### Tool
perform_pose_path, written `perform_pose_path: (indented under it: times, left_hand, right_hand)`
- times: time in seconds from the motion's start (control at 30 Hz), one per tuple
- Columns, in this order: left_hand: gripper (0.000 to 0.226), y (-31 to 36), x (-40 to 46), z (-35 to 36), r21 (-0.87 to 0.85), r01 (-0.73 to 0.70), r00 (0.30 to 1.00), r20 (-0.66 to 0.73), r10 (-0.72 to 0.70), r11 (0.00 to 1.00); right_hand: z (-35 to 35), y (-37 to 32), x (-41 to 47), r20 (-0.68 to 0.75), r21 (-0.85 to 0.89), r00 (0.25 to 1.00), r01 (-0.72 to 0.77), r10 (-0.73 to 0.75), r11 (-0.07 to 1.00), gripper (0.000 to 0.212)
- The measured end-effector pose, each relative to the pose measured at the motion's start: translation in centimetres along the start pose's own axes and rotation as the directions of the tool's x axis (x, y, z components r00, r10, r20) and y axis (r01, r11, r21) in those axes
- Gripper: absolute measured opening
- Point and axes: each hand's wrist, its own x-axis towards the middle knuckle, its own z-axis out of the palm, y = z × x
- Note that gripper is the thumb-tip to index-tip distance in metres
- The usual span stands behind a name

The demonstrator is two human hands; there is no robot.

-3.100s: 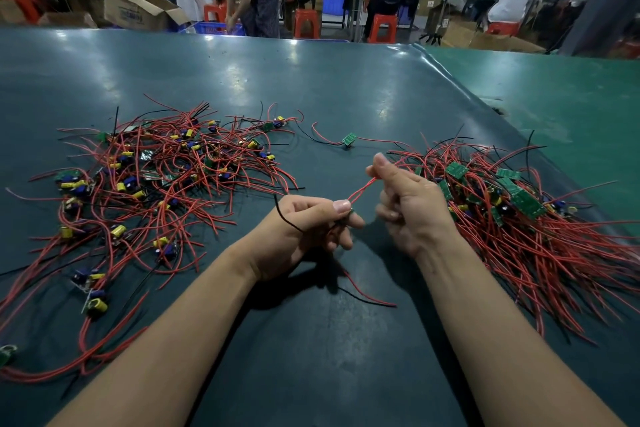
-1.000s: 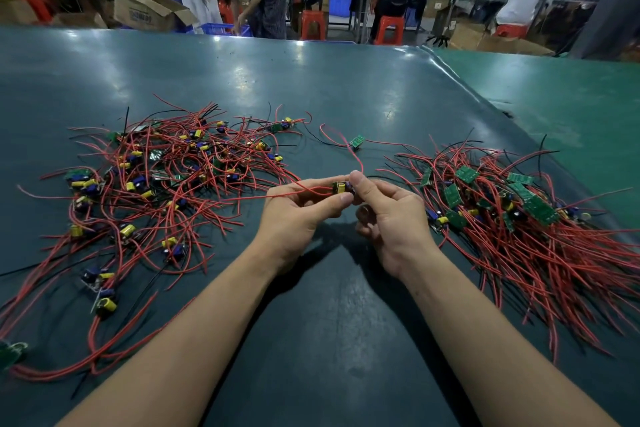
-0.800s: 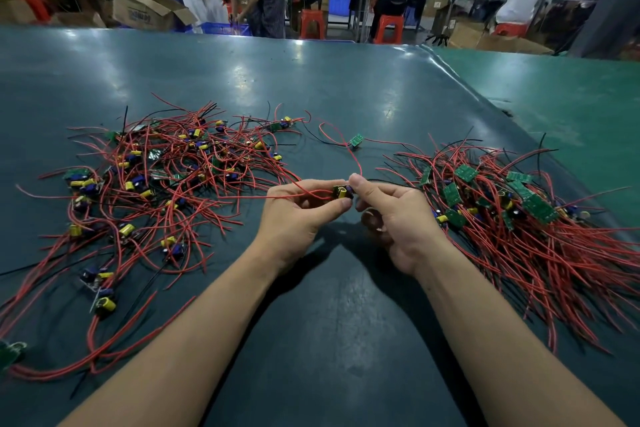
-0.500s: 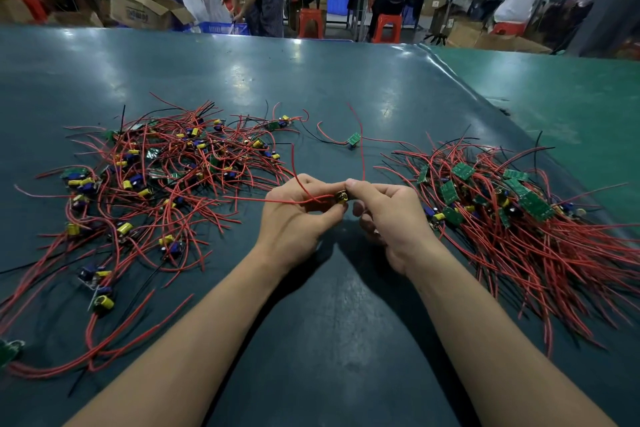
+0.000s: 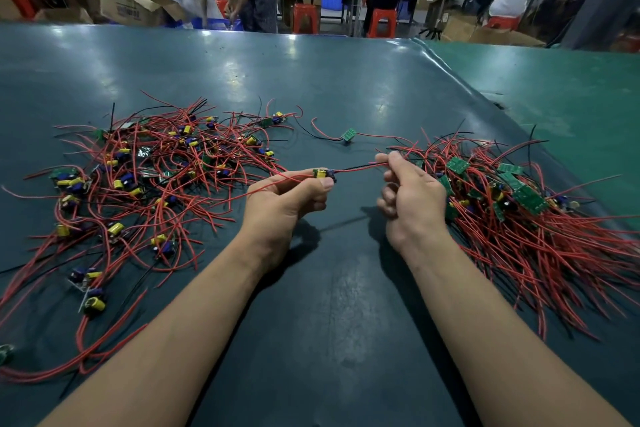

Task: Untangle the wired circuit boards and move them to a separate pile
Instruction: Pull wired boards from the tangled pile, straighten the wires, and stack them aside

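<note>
Left hand [image 5: 282, 199] pinches circuit board [image 5: 323, 173]; right hand [image 5: 410, 196] pinches its wires [image 5: 356, 167].

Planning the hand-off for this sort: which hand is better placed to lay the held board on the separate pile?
The right hand. It already pinches the board's wires and sits beside the sorted pile on the right. The left hand holds the board on the tangled pile's side.

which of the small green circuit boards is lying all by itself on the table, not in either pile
The small green circuit board in the gap between the two red-wired piles, beyond the hands. It lies alone on the dark green table; every other board sits within a pile or is held.
</note>
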Motion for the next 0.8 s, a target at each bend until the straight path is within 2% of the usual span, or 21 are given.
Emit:
perform_pose_path:
  times: [0.13, 0.27, 0.4, 0.57, 0.7, 0.8]
  left_hand:
    - [0.008, 0.2, -0.2, 0.1, -0.011, 0.005, 0.999, 0.033, -0.005, 1.0]
    - [0.018, 0.2, -0.5, 0.3, 0.004, 0.0, 0.995, 0.101, 0.0, 1.0]
    - [0.015, 0.4, -0.6, 0.1, 0.017, 0.014, 0.993, 0.113, -0.016, 1.0]
    - [0.016, 0.3, -0.7, 0.0, 0.077, 0.015, 0.989, 0.144, -0.026, 0.997]
    - [0.012, 0.5, -0.7, 0.1, 0.035, 0.042, 0.989, 0.139, -0.047, 0.998]
    - [0.015, 0.7, -0.3, -0.2, -0.085, 0.066, 0.997, 0.045, -0.062, 0.994]
  right_hand:
    - [-0.3, -0.3, 0.4, -0.006, 0.103, 1.0, -0.028, 0.028, 0.994, 0.029]
    - [-0.3, -0.4, 0.7, -0.045, 0.167, 0.995, -0.081, 0.09, 0.983, 0.032]
    - [-0.6, -0.4, 0.8, -0.108, 0.149, 0.99, -0.072, 0.088, 0.986, 0.031]
    - [-1.2, -1.0, 1.3, -0.19, 0.232, 0.97, -0.108, 0.154, 0.967, 0.034]
    - [-1.1, -1.1, 1.2, -0.056, 0.302, 0.961, -0.242, 0.27, 0.922, 0.039]
    - [-1.1, -1.3, 0.7, 0.11, 0.268, 0.963, -0.268, 0.247, 0.925, 0.046]
